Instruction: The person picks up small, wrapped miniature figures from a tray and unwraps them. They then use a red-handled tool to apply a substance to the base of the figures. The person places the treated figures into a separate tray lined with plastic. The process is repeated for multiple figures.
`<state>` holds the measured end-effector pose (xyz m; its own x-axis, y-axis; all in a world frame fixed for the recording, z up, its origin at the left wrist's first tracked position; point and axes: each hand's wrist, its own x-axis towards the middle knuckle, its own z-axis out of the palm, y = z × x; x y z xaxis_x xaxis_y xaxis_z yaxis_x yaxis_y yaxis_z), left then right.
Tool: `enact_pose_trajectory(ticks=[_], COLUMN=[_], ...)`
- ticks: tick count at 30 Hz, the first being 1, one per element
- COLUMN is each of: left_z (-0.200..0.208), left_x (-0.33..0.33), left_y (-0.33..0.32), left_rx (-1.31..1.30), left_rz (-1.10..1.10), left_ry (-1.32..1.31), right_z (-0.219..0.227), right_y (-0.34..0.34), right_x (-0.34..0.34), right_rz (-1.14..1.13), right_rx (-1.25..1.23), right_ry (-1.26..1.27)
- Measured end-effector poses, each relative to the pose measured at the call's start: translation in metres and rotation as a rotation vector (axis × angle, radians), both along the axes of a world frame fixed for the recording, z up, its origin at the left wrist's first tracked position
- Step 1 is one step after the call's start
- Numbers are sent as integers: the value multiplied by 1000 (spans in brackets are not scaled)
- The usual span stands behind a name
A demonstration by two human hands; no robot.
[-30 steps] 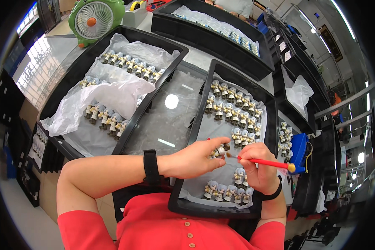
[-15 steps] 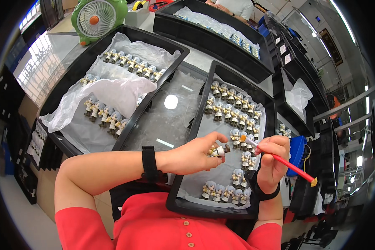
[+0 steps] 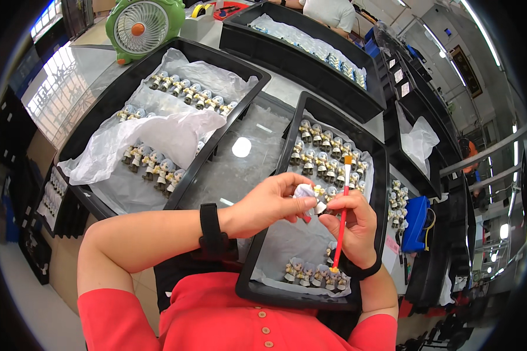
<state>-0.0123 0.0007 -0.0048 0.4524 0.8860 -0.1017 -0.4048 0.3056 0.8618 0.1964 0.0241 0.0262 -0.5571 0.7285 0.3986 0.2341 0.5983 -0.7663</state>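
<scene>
Between the fingers of my left hand (image 3: 263, 207) is a small figurine (image 3: 304, 191) with pale hair and a white and yellow outfit, lying tilted. My right hand (image 3: 360, 231) has its fingertips at the figurine's lower end and also holds a red-handled paintbrush (image 3: 341, 231), its flat orange-brown bristles pointing up and away. Both hands are above a black tray (image 3: 301, 299) lined with white sheeting. Rows of similar figurines (image 3: 316, 158) stand in its far part, with another row (image 3: 307, 272) near its front edge. My right hand hides some on the right.
To the left stands another black tray (image 3: 263, 76) with figurines and a crumpled white sheet (image 3: 175, 137). A third tray (image 3: 298, 50) lies beyond, near a person (image 3: 331, 14). A green fan (image 3: 143, 29) is at far left, a blue box (image 3: 414, 222) at right.
My right hand has moved left to meet the figurine in my left hand, and the brush has swung from slanting rightward to nearly upright. The figurine has turned, its hair now showing.
</scene>
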Motion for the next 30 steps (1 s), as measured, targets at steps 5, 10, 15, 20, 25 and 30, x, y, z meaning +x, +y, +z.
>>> enact_pose_trajectory(ticks=[5,10,15,20,25,30], left_z=[-5,-3,-1,-4,-5,-7], left_x=[1,1,0,2,5,6], left_y=[1,2,2,2,1,0], left_rx=[-21,-108,-187,-158,-141,-108], left_rz=[18,30,-5,-16,-26,-33], left_ry=[-112,-257,-318,-293,-206,-198], right_z=[-7,12,13,15,12,18], right_y=[-7,-15,-10,-14,-21,-23], right_x=[-6,-5,11,15,13,3], right_rz=[8,-87,-91,-43,-48,17], right_rx=[56,146,207,104,95,172], right_ry=[10,-28,200,144,77,-72])
